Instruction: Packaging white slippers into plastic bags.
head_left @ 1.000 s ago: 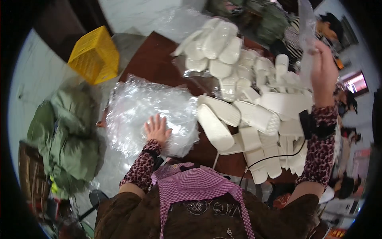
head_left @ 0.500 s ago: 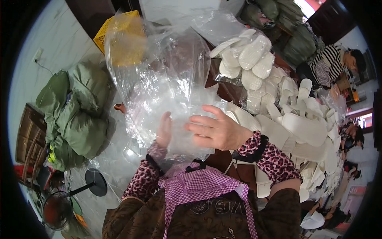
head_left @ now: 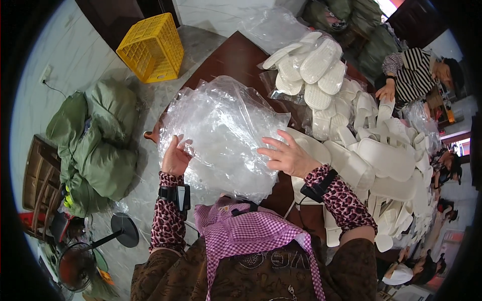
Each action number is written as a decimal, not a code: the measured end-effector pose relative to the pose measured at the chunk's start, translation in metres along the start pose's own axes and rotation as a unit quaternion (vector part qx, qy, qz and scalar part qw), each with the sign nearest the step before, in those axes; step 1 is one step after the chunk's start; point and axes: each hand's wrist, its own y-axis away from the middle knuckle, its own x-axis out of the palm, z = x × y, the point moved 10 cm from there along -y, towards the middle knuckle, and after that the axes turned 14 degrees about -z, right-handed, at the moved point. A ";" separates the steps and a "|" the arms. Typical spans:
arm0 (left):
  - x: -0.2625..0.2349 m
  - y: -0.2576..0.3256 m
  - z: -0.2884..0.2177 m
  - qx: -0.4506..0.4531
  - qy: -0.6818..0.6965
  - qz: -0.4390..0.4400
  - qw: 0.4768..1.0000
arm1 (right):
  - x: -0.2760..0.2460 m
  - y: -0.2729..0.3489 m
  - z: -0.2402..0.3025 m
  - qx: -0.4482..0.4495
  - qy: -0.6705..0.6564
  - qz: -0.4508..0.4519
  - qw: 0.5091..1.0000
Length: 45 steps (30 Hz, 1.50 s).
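Observation:
A pile of clear plastic bags point(head_left: 226, 135) lies crumpled on the dark red-brown table point(head_left: 226, 60) in front of me. At the pile's left edge is my left hand point(head_left: 176, 156), fingers curved and apart, with nothing visibly gripped. My right hand point(head_left: 290, 154) rests at the right edge of the plastic, its fingers spread over it. To the right, white slippers point(head_left: 386, 158) are heaped across the table. Farther back, a bundle of white slippers point(head_left: 316, 65) lies in clear plastic.
A yellow plastic crate point(head_left: 153, 47) stands tipped on the floor at the far left. Stuffed green sacks point(head_left: 100, 145) and a fan point(head_left: 75, 266) are on the left. A person in stripes point(head_left: 414, 78) reaches toward the slippers at the right; other people sit beyond.
The large plastic sheet that rose over the table and crate has come down onto the pile. My hands have moved apart. The striped person's hand now touches a slipper.

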 end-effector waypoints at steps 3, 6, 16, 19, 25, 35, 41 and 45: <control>0.012 0.014 -0.032 0.132 0.035 0.019 0.990 | -0.004 0.005 -0.002 0.012 0.013 -0.009 1.000; 0.019 0.057 -0.057 0.243 0.016 0.029 0.970 | -0.012 0.012 -0.003 0.037 0.031 -0.015 0.999; -0.111 0.068 0.002 0.174 -0.218 -0.248 0.928 | 0.035 0.043 -0.005 0.062 0.012 0.022 0.998; -0.029 0.129 -0.051 0.569 -0.448 -0.264 0.637 | 0.049 0.055 -0.011 0.080 0.003 0.045 0.996; 0.123 0.109 0.038 0.542 -0.717 0.018 0.439 | 0.080 0.066 -0.011 0.082 0.008 0.061 0.995; 0.091 -0.002 0.144 0.292 -0.878 0.045 0.377 | 0.109 0.111 -0.039 0.229 -0.022 0.115 0.966; 0.080 -0.016 0.146 0.306 -0.874 0.043 0.375 | 0.012 0.144 -0.142 0.432 -0.031 -0.102 0.896; 0.077 -0.018 0.143 0.312 -0.867 0.030 0.388 | -0.039 0.201 -0.233 0.526 0.089 -0.111 0.838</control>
